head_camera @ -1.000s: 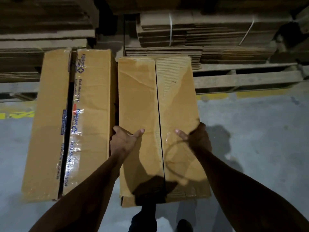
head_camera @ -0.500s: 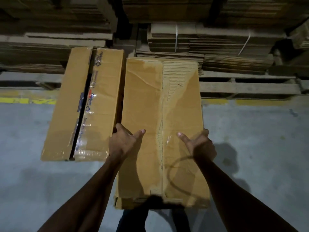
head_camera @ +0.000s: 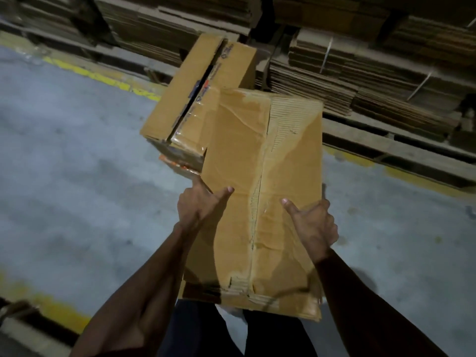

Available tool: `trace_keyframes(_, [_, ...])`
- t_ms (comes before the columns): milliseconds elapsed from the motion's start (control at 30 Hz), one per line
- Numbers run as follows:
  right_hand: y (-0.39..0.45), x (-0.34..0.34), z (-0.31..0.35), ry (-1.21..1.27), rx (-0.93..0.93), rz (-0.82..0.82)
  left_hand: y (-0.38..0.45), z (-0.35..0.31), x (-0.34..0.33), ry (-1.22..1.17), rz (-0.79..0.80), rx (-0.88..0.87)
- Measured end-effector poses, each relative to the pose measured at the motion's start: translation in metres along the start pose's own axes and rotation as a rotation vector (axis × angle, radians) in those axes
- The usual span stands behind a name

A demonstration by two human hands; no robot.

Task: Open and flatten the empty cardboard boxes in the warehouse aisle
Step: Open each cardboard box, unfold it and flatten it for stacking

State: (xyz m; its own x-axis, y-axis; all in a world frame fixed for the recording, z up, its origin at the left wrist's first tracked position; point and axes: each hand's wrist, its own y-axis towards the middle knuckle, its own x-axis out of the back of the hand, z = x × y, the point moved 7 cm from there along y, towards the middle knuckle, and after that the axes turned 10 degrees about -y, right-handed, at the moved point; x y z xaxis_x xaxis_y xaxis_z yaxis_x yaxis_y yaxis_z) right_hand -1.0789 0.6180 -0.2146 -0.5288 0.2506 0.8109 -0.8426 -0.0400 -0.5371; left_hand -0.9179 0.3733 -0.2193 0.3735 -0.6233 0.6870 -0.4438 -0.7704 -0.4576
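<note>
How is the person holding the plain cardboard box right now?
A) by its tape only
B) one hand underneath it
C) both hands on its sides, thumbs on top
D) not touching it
C: the left hand and right hand grip opposite sides of the plain cardboard box, thumbs on its top face.

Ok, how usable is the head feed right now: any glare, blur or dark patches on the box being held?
Head view: dim, warm light; the held cardboard box reads clearly, with arm shadows across its near end. Left hand and right hand grip its sides, sharp enough. Glare on the tape of the taped box behind. The stacked flattened cardboard is dark and soft, and wide-angle distortion tilts the floor.
</note>
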Motion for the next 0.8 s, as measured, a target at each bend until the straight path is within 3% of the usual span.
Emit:
trace_keyframes(533, [-0.155, -0.040, -0.047, -0.181, 0.095, 0.019, -0.162, 0.139, 0.050, -0.039, -0.111, 0.152])
trace_keyframes(800, [-0.230, -0.084, -0.013, -0.256, 0.285, 0.001, -0.225, 0.231, 0.102, -0.129, -0.292, 0.262])
